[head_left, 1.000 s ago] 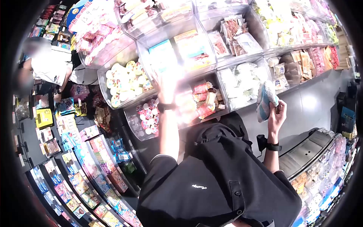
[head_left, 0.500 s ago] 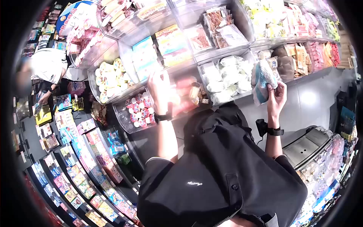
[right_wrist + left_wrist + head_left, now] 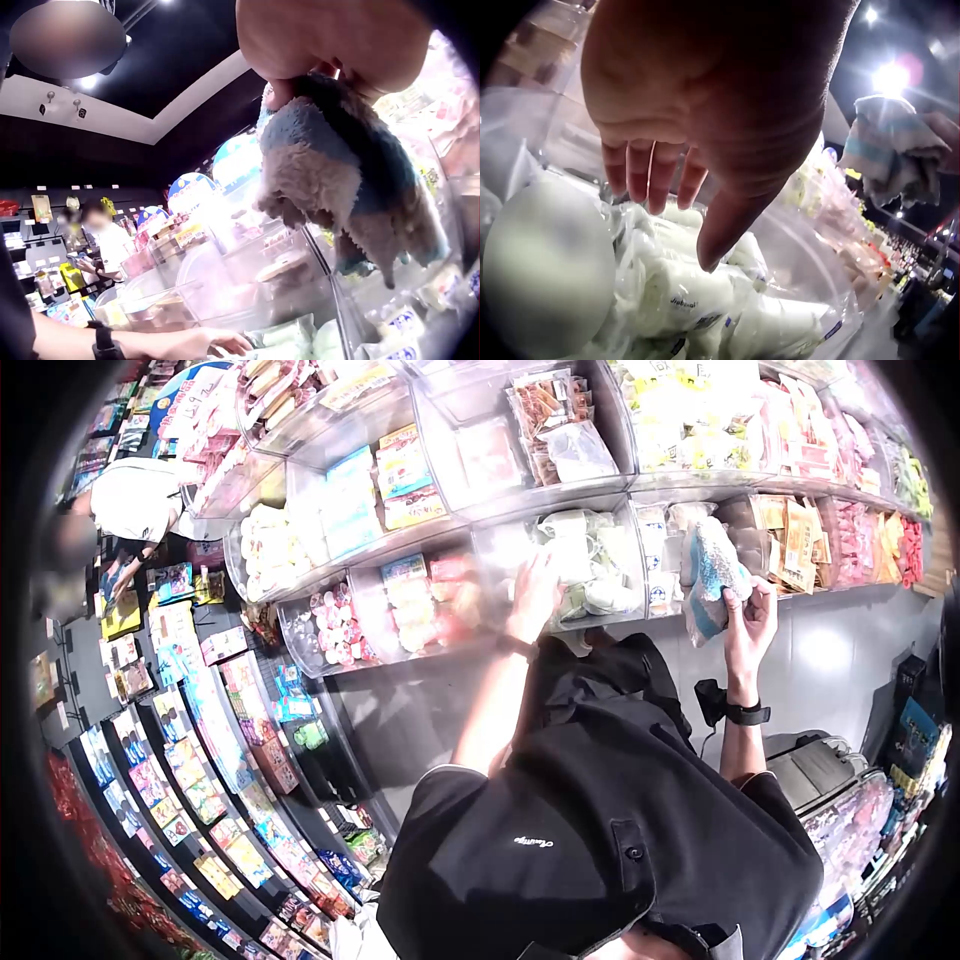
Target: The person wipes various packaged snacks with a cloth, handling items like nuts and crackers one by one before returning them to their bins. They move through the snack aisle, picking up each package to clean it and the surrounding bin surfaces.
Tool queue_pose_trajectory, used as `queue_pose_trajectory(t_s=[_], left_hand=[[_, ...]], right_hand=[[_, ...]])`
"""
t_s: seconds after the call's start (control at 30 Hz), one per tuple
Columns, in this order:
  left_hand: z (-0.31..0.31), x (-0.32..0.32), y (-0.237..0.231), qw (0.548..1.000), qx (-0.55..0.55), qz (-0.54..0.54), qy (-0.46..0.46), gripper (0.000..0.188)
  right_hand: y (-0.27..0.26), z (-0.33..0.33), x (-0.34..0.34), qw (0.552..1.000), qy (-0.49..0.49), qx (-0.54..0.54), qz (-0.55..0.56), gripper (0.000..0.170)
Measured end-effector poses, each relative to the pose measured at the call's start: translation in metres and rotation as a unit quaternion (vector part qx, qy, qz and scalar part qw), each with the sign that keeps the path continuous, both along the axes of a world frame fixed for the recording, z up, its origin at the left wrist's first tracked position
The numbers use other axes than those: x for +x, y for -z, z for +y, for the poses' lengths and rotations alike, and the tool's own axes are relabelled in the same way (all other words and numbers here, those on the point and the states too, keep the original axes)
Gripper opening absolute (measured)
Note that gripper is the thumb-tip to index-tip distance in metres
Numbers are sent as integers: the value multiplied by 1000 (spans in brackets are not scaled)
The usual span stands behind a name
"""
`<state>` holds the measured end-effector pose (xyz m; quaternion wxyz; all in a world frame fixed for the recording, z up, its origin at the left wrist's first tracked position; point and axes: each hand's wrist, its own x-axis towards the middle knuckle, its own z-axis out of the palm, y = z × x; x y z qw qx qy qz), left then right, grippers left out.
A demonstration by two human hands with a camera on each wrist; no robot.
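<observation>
My right hand (image 3: 752, 625) pinches a fluffy blue-and-white striped cloth (image 3: 712, 565), held up in front of the lower bins. In the right wrist view the bunched cloth (image 3: 330, 169) hangs down from the fingers. My left hand (image 3: 538, 595) reaches over a clear bin of white plastic-wrapped packets (image 3: 600, 560). Seen from the left wrist, its fingers (image 3: 660, 176) point down at the packets (image 3: 682, 292), loosely extended with nothing gripped. The fingertips are right at the wrapping.
Two tiers of clear bins (image 3: 460, 520) with snack packets run across the front. Shelves of small colourful packs (image 3: 200, 760) line the left. A person in a white shirt (image 3: 135, 500) stands at the far left. A grey case (image 3: 815, 770) is on the right.
My left hand has moved right, from the bins near the blue packs and red-and-white cups to the bin of white packets. The right hand still holds up the cloth.
</observation>
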<state>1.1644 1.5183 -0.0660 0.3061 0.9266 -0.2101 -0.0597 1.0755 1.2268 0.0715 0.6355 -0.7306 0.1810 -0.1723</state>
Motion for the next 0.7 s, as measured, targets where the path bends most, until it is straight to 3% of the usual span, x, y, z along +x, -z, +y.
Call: queue_pose_trajectory(t_s=[0.13,0.2,0.23,0.37,0.47,0.57,0.6,0.7], left_hand=[[-19,-4,26,991,122,-26,-40,38],[-30,-3,33,985,166,-49,-8,36],[-35,-8,33,976,154,-154,1,36],[-46,-10,32,934,315,-169,8,31],[-43,-12,39,950,249,-188,12,26],[-43,-13,30,948,280,-149,-14,29],[-41,-16,26,947,250,-198,-26,36],[-26,-18,5,989,111,-90,-25,45]], right_hand=[[4,-18,4,1000,-23,10,4,27],[6,-24,6,999,-35,14,-2,26],[5,-23,8,999,-39,8,-13,27],[10,-24,13,998,-54,30,-16,24],[13,-23,17,997,-63,31,-28,25],[14,-23,21,996,-70,39,-27,25],[14,-24,23,997,-71,30,-24,25],[12,-24,29,997,-66,30,-41,26]])
